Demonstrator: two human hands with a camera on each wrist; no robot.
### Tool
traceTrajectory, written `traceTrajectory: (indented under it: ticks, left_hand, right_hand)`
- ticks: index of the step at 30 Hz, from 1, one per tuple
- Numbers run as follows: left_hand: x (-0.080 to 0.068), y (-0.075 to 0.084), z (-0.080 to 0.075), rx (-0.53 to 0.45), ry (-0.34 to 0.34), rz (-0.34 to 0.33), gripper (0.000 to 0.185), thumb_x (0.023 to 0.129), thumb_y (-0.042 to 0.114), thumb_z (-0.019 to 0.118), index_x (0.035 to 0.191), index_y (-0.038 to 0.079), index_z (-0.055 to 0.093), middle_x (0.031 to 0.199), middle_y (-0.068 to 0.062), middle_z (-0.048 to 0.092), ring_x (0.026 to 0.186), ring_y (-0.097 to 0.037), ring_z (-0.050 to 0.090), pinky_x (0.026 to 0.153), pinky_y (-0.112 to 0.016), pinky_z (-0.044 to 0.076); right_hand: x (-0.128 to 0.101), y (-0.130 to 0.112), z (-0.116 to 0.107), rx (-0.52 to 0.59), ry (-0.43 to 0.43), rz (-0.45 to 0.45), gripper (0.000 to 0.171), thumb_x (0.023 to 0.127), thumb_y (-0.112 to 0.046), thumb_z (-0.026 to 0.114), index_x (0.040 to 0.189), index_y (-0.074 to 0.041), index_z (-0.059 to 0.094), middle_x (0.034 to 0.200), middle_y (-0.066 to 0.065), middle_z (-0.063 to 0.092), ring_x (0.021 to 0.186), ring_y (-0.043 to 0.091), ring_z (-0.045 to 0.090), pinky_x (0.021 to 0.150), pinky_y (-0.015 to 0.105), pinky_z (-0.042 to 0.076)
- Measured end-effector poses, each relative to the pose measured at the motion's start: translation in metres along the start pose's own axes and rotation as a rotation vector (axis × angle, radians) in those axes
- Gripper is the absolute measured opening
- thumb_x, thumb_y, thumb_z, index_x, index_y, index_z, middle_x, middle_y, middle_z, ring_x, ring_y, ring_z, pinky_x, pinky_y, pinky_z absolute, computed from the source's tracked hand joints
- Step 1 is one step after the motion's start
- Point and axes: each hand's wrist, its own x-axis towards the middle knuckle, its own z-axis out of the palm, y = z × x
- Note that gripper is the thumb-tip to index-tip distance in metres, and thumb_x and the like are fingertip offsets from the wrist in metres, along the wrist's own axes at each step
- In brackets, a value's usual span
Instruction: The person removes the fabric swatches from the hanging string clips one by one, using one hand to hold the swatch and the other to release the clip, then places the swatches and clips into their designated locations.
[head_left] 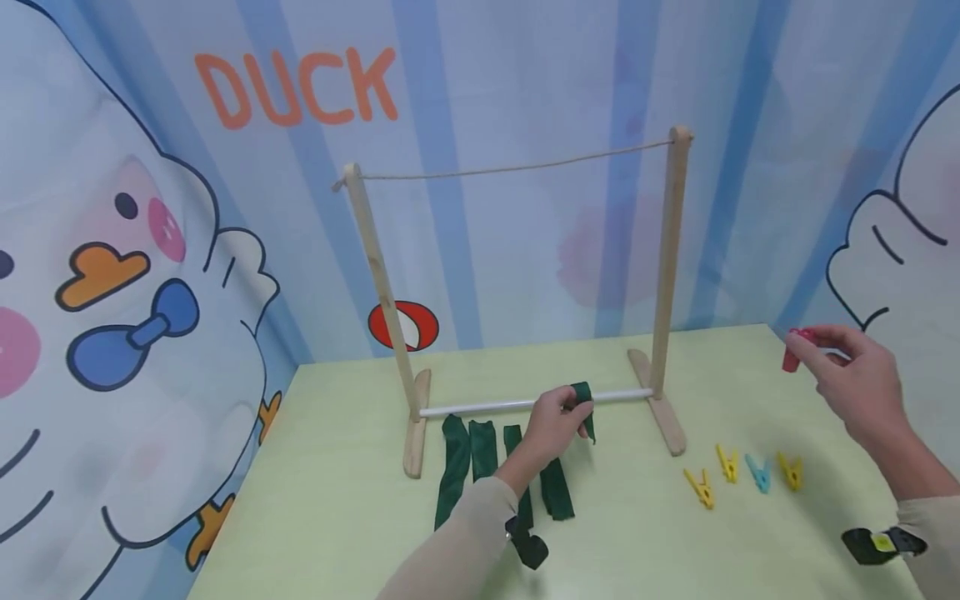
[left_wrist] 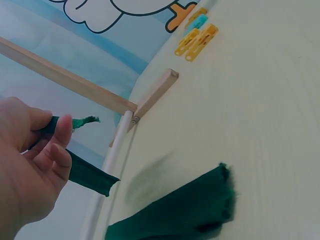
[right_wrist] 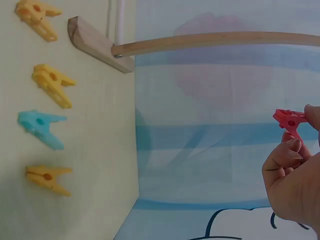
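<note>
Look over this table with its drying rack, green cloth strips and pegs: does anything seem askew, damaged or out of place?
Nothing looks damaged or spilled. The string across the wooden rack sags slightly. The left hand holds one green strip; the other strips lie unevenly. The right hand pinches a red peg; four pegs lie loose.

Left hand (head_left: 557, 421) low, forearm extended, grip pinched closed. Right hand (head_left: 855, 375) raised, fingertips pinched.

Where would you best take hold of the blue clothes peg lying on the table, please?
Grip the blue clothes peg by its two splayed handle legs, probably from above with thumb and forefinger. It lies flat on the table, apart from the yellow pegs on either side, so there is room for fingers; squeezing the legs should open its pointed jaw end.
</note>
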Motion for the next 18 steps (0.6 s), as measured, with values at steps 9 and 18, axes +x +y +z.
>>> traceTrajectory:
  ticks: [9, 18]
  left_hand:
    - [-0.008, -0.011, 0.004, -0.003, 0.004, -0.013, 0.013, 0.1, 0.016, 0.063, 0.094, 0.006, 0.068, 0.083, 0.001, 0.061, 0.07, -0.038, 0.067, 0.051, -0.024, 0.038]
    - [-0.015, -0.02, 0.011, 0.001, 0.02, -0.085, 0.019, 0.1, 0.021, 0.063, 0.089, 0.006, 0.066, 0.071, 0.001, 0.063, 0.063, -0.026, 0.069, 0.047, -0.024, 0.034]
  right_hand:
    - [-0.003, 0.034, 0.002, -0.121, -0.027, 0.075, 0.066, 0.101, -0.047, 0.053, 0.133, 0.01, 0.049, 0.125, 0.03, 0.051, 0.088, 0.026, 0.054, 0.058, 0.025, 0.041]
    - [-0.005, 0.069, 0.001, -0.291, -0.114, 0.118, 0.068, 0.1, -0.044, 0.055, 0.123, 0.019, 0.049, 0.104, 0.034, 0.056, 0.088, 0.042, 0.055, 0.059, 0.036, 0.047]
